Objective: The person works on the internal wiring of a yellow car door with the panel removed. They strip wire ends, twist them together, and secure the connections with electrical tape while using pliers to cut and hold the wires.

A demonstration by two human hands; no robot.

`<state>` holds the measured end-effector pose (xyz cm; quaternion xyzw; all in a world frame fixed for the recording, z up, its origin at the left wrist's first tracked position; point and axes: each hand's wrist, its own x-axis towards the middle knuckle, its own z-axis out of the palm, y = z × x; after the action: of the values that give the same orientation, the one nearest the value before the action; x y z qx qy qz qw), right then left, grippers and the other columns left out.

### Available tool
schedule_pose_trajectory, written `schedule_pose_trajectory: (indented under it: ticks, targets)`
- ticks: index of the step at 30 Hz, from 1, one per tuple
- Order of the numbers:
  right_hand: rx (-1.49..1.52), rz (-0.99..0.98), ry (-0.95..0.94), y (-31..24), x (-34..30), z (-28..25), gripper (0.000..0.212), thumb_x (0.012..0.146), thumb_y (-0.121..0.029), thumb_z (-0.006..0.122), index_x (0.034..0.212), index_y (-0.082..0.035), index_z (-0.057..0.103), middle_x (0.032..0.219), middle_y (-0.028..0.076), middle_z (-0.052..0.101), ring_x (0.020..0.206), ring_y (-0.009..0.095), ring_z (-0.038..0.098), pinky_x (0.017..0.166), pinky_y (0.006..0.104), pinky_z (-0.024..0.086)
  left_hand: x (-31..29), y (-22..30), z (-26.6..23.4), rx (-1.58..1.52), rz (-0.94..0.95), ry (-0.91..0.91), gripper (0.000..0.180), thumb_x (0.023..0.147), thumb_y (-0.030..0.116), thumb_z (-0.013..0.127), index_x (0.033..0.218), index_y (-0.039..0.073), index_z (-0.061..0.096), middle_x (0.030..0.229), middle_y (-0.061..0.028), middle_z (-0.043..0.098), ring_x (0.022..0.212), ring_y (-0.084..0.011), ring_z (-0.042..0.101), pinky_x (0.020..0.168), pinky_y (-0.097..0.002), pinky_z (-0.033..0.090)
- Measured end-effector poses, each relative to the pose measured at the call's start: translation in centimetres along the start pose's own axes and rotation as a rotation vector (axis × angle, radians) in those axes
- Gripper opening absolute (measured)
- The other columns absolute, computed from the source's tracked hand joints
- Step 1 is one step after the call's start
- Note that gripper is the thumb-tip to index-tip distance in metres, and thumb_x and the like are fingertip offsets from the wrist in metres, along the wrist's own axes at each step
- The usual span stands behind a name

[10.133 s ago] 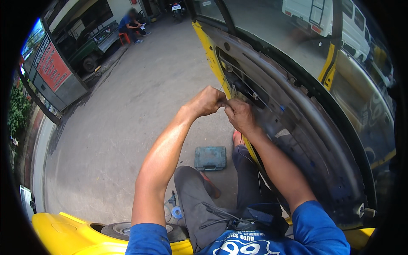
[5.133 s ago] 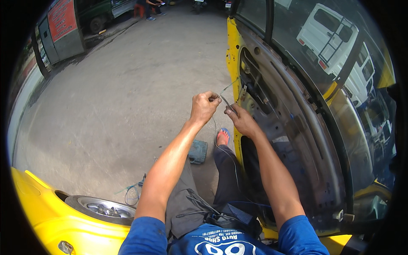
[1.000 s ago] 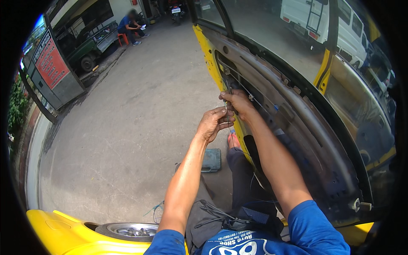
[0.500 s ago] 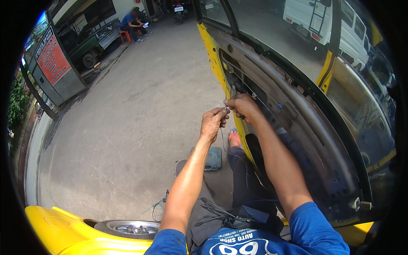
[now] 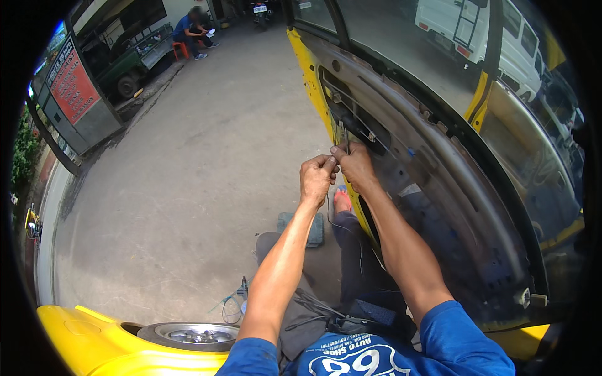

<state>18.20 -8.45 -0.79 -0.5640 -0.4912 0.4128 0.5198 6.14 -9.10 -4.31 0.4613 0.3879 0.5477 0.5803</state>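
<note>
In front of me, beside the edge of a yellow car door (image 5: 311, 75) with its inner panel bare, my two hands meet. My left hand (image 5: 318, 180) is closed in a pinch on a thin wire (image 5: 330, 210), which hangs down past my leg. Close against it, my right hand (image 5: 355, 166) is closed too, thumb and finger pinched at the same spot. A slim two-pronged metal tool (image 5: 344, 135) sticks up out of the right hand; its kind is unclear. My fingers hide the wire's end.
A teal case (image 5: 316, 230) lies on the ground by my feet. Bundled black cables (image 5: 313, 307) rest on my lap. A yellow fender (image 5: 94, 338) with a wheel (image 5: 194, 335) is at lower left. Far off, a person (image 5: 191, 34) sits on a red stool; a white van (image 5: 458, 28) stands beyond the door.
Both hands stay together at the door edge. My right hand has turned slightly, its fingers now more upright and folded. The view has shifted a little.
</note>
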Motion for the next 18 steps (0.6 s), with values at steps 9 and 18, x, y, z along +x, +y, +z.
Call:
schedule_pose_trajectory:
  ticks: [9,18]
  targets:
    - [0.442,0.28,-0.192,0.1,2.4,-0.3,0.015,0.094,-0.018,0.069,0.089,-0.005,0.067,0.071,0.002,0.061,0.054,0.009,0.051,0.047,0.026,0.043,-1.1,0.5,-0.5,0.1,0.074,0.12,0.023,0.101,0.018,0.067,0.102,-0.003,0.075,0.075,-0.0013,0.065,0.061,-0.0069,0.057,0.053,-0.0236,0.046]
    - [0.552,0.279,-0.033,1.8,1.7,0.6,0.011,0.084,-0.016,0.071,0.082,-0.007,0.064,0.069,0.0,0.055,0.055,0.009,0.048,0.045,0.0257,0.039,-1.4,0.3,0.1,0.171,0.164,0.094,0.026,0.101,0.021,0.068,0.1,-0.003,0.076,0.075,-0.0031,0.07,0.06,-0.0079,0.059,0.056,-0.0236,0.049]
